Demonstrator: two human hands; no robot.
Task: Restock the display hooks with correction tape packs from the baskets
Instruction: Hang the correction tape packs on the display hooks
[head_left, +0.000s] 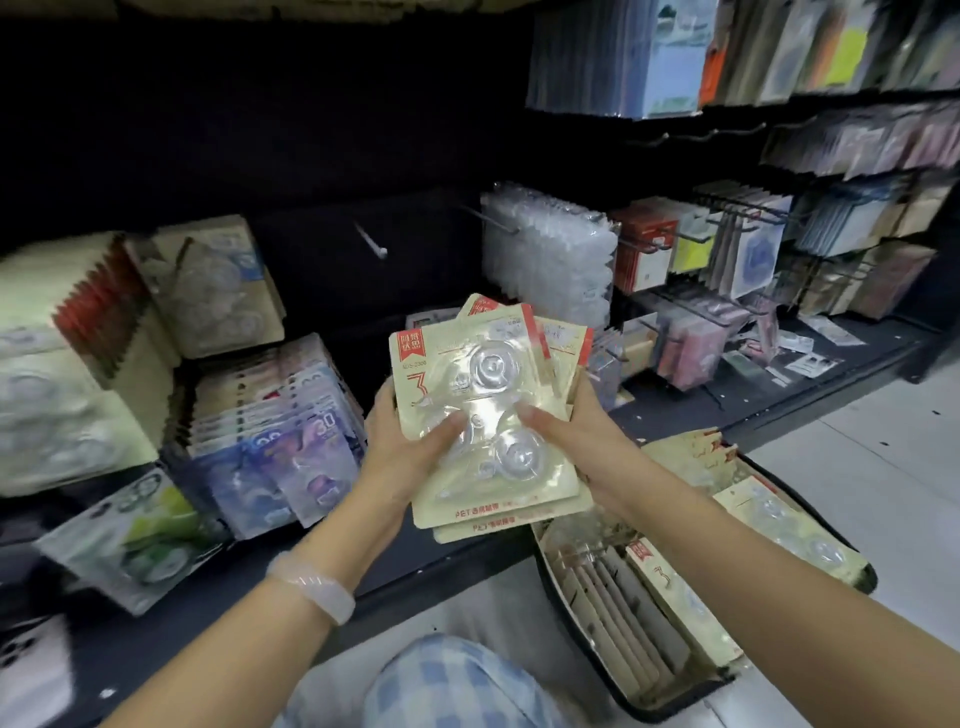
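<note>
A small stack of cream correction tape packs (483, 415) with clear blisters and red corner labels is held in front of me. My left hand (410, 441) grips the stack's left edge, thumb across the top pack's blister. My right hand (576, 436) grips the right edge, thumb on the front. The packs are fanned slightly at the top. A bare display hook (371, 241) juts from the dark back panel above the stack. At the lower right, a black basket (670, 699) holds more of the same packs standing on edge.
Full hooks of cream packs (208, 291) and purple packs (275, 431) hang at the left, clear blister packs (545, 249) to the right of the bare hook. More stocked hooks fill the right wall. A dark bottom shelf (675, 410) runs below; pale floor lies at the right.
</note>
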